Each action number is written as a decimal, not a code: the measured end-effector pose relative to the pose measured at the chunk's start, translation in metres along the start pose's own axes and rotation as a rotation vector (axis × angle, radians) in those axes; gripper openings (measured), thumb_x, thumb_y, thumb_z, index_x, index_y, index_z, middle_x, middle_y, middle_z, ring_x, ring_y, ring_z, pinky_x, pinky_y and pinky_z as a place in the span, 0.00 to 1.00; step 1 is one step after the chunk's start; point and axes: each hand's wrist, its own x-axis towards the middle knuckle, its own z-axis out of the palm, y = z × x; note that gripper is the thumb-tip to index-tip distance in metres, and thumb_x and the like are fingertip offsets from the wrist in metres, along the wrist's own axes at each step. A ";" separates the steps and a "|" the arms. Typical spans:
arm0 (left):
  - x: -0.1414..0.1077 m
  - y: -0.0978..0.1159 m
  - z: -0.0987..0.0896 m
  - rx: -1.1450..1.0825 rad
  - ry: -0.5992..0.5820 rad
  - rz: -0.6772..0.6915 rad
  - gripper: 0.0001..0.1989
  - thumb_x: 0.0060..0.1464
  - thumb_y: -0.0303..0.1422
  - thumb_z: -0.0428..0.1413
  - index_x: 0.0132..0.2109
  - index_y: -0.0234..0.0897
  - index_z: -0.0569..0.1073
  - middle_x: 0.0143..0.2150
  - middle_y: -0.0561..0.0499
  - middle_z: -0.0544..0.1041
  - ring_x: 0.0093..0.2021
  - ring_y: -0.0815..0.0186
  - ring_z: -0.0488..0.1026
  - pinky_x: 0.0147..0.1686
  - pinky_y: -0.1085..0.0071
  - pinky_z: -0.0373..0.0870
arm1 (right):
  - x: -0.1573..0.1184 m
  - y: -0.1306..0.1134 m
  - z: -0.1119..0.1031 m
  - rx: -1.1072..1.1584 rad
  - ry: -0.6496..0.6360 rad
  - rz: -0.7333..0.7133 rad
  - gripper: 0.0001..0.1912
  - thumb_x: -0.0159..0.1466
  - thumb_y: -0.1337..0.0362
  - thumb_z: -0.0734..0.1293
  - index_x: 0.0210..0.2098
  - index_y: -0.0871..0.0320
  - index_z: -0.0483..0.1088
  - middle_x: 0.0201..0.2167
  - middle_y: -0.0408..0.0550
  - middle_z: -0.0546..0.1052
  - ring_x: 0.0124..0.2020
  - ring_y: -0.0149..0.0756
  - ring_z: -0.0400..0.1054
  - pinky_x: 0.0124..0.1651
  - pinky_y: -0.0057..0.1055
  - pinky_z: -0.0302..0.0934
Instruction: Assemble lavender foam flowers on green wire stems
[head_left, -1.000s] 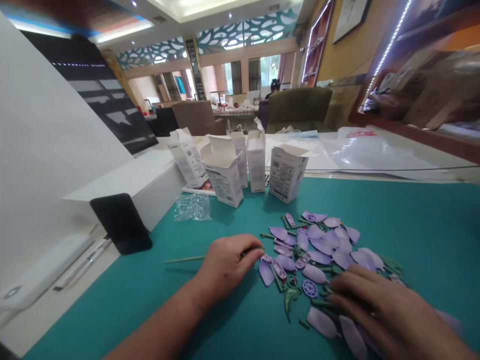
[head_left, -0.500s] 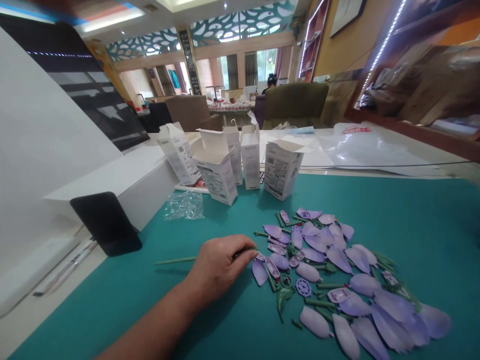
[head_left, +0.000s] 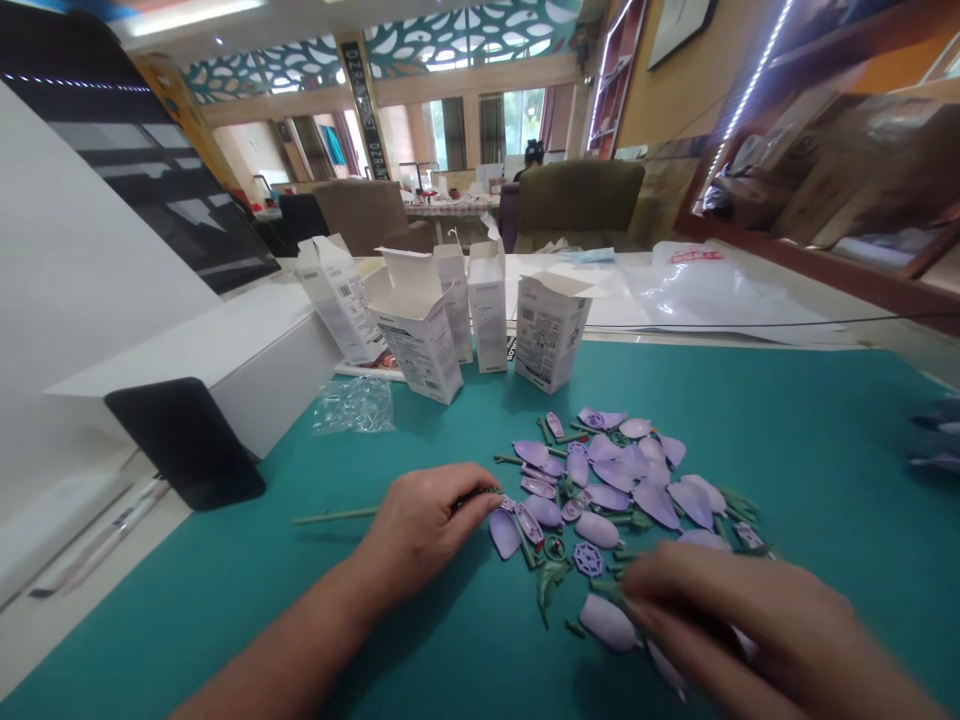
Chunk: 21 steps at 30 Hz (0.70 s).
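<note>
On the teal cutting mat (head_left: 787,420) that covers the table (head_left: 112,560), a loose heap of lilac plastic petals (head_left: 622,490) is spread out, and green plastic stems and leaves are mixed among them. A thin green stem (head_left: 334,515) is held by the left hand (head_left: 424,525): the fingers (head_left: 450,505) are closed narrowly around it, its long end is pointed to the left over the mat, and the fingertips are placed just beside the near edge of the heap. The right hand (head_left: 735,625) is blurred at the lower right, with the fingers (head_left: 645,590) extended over the near part of the heap, and whether anything is held by it cannot be told. A small round violet lattice piece (head_left: 588,558) is lying between the two hands. Behind the heap, five open white cardboard boxes (head_left: 416,345) are standing in a loose row, and a clear plastic bag (head_left: 352,405) is lying near them. To the left, a black panel (head_left: 184,440) is standing against a white block (head_left: 255,370). Far behind, a seated person (head_left: 533,155) is seen beyond an olive armchair (head_left: 581,195).
</note>
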 end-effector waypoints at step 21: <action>-0.013 0.014 0.001 0.008 0.026 0.253 0.08 0.60 0.33 0.53 0.40 0.37 0.75 0.36 0.53 0.80 0.35 0.68 0.75 0.33 0.76 0.64 | 0.061 -0.030 0.013 -0.110 -0.100 -0.042 0.11 0.63 0.70 0.61 0.39 0.54 0.74 0.33 0.46 0.78 0.33 0.34 0.72 0.35 0.28 0.64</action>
